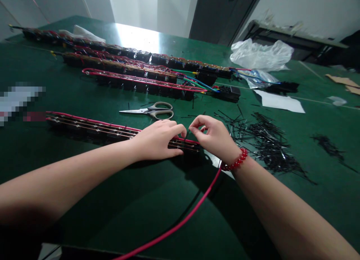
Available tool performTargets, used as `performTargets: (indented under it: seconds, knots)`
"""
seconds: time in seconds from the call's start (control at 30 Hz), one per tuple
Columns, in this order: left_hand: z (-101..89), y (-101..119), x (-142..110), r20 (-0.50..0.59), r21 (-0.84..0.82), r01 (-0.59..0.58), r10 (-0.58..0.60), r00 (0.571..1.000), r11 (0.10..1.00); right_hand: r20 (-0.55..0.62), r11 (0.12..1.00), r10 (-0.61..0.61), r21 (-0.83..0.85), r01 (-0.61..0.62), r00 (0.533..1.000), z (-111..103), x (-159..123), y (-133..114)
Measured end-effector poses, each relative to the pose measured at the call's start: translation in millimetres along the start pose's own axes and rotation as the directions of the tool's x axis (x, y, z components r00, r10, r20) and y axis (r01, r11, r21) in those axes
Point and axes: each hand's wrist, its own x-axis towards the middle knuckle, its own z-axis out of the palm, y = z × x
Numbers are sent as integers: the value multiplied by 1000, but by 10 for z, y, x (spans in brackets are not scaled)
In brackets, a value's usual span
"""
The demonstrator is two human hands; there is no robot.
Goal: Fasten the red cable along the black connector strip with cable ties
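Observation:
A long black strip point(109, 132) with metal rods and a red cable along its top lies on the green table. My left hand point(159, 140) grips it near its right end, thumb on the near side and fingers over the far side. At that end, my right hand point(210, 134) is closed in a pinch on a thin black cable tie point(187, 135), which stands up from the strip. A thick red cable point(197, 205) runs from under my right wrist toward the front edge. Scissors point(157, 110) with grey handles lie just behind the strip.
Loose black cable ties point(270, 144) are heaped to the right, with a smaller bunch point(329, 145) farther out. Several similar wired strips point(140, 82) lie behind. A clear plastic bag point(261, 54) and white paper point(279, 100) are at the back right.

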Motion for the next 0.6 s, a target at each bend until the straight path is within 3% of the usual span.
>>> performTargets:
  seconds: [0.2, 0.3, 0.43, 0.6]
  knots:
    - [-2, -10, -4, 20, 31, -38, 38, 999, 999, -3, 998, 48, 51, -47, 999, 47, 16, 48]
    - [5, -17, -4, 12, 10, -17, 17, 1000, 1000, 106, 982, 108, 144, -123, 988, 36, 40, 88]
    - [12, -18, -8, 13, -17, 10, -9, 1000, 1000, 300, 938, 163, 249, -242, 940, 0, 57, 122]
    - [13, -10, -13, 2, -14, 46, -46, 999, 999, 424, 918, 97, 310, -246, 900, -15, 32, 60]
